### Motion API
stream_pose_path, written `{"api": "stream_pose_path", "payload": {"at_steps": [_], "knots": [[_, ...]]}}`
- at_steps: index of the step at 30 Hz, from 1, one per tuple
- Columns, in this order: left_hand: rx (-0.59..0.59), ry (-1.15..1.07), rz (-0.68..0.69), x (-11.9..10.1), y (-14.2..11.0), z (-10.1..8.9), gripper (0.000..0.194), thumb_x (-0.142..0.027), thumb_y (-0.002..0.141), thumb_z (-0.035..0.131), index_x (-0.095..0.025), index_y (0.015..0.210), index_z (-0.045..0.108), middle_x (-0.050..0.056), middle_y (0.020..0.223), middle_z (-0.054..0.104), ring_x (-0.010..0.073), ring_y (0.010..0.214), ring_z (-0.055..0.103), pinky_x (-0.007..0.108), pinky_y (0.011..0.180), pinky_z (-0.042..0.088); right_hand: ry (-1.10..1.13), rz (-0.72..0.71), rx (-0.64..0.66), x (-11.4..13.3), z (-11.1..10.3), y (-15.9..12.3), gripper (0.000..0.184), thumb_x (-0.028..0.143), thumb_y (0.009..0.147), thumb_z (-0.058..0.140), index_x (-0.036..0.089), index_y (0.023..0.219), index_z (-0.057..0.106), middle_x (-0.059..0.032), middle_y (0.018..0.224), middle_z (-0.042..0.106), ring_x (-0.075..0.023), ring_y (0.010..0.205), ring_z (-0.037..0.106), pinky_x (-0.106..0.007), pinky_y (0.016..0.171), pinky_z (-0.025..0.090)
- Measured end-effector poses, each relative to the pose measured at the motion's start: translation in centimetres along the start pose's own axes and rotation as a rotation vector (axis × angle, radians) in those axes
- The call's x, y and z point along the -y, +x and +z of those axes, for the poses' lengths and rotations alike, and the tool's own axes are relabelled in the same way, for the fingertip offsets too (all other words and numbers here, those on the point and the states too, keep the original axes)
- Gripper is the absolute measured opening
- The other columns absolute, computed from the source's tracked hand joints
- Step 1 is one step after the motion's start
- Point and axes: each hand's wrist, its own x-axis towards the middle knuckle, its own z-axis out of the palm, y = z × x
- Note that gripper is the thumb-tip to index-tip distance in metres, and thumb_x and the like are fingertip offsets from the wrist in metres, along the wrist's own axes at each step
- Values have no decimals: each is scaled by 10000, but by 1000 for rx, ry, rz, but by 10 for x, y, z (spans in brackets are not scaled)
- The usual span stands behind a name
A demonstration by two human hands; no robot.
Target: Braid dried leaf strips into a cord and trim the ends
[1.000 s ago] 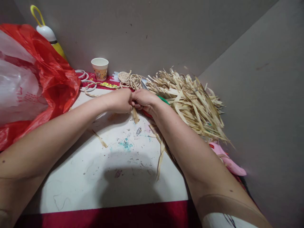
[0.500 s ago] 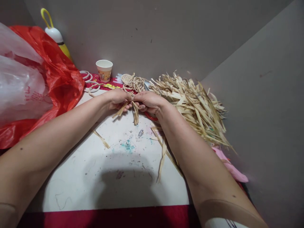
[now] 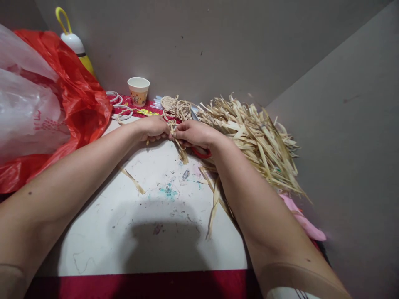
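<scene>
Both my hands meet over the far part of the white board, fingers pinched on a braided straw cord (image 3: 172,123). My left hand (image 3: 155,128) is closed at the cord's left side, its fingers curled under. From the right, my right hand (image 3: 195,133) pinches the same spot between thumb and forefinger. Loose flat strands (image 3: 183,157) hang down below the pinch. The braid runs up to a coiled pile of finished cord (image 3: 176,107) just behind my hands. A red scissor handle (image 3: 201,153) shows partly under my right hand.
A heap of dry straw strips (image 3: 249,137) lies on the right, against the wall. Behind stand a paper cup (image 3: 139,92) and a yellow-white bottle (image 3: 75,45). White rings (image 3: 121,112) lie near the cup. A red plastic bag (image 3: 90,99) fills the left. Stray strips (image 3: 213,211) lie on the white board (image 3: 102,232).
My hands drew slightly apart, then came back together on the cord. The strands, spread in two bunches half a second ago, now hang mainly to the right. The view shifted a little.
</scene>
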Motion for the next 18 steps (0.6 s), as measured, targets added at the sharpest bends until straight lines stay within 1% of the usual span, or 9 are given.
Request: {"api": "stream_pose_path", "payload": {"at_steps": [3, 6, 10, 13, 18], "knots": [[21, -17, -5, 1, 1, -1, 156, -305, 664, 651, -167, 604, 608, -42, 425, 370, 60, 387, 259, 245, 425, 192, -89, -29, -33, 2, 0, -2, 273, 141, 828, 572, 178, 571, 488, 30, 483, 473, -75, 419, 384, -236, 438, 280], [35, -36, 0, 0, -2, -2, 151, -292, 676, 647, -163, 604, 614, -49, 414, 353, 57, 385, 259, 239, 423, 200, -130, -61, -30, 3, 0, -3, 267, 141, 822, 574, 179, 575, 481, 29, 479, 485, -80, 423, 400, -237, 456, 297], [27, -90, -12, 0, -5, -1, 162, -240, 670, 658, -160, 562, 567, -67, 418, 339, 41, 374, 243, 235, 425, 183, -186, -85, -29, 5, 1, -5, 265, 148, 833, 563, 177, 584, 475, 43, 462, 462, -73, 406, 387, -226, 463, 300], [22, -121, -25, 3, -4, 0, 188, -209, 673, 641, -163, 534, 523, -69, 431, 356, 37, 365, 259, 235, 423, 179, -187, -84, -40, 6, 4, -4, 258, 150, 842, 553, 171, 595, 479, 45, 485, 476, -61, 400, 385, -211, 450, 292], [-40, -77, -10, 6, -5, 4, 203, -179, 679, 603, -172, 514, 485, -64, 423, 360, 46, 355, 271, 233, 415, 192, -267, -52, -47, 12, 6, -1, 204, 121, 822, 551, 157, 621, 553, 37, 504, 509, -67, 401, 411, -211, 445, 315]]}}
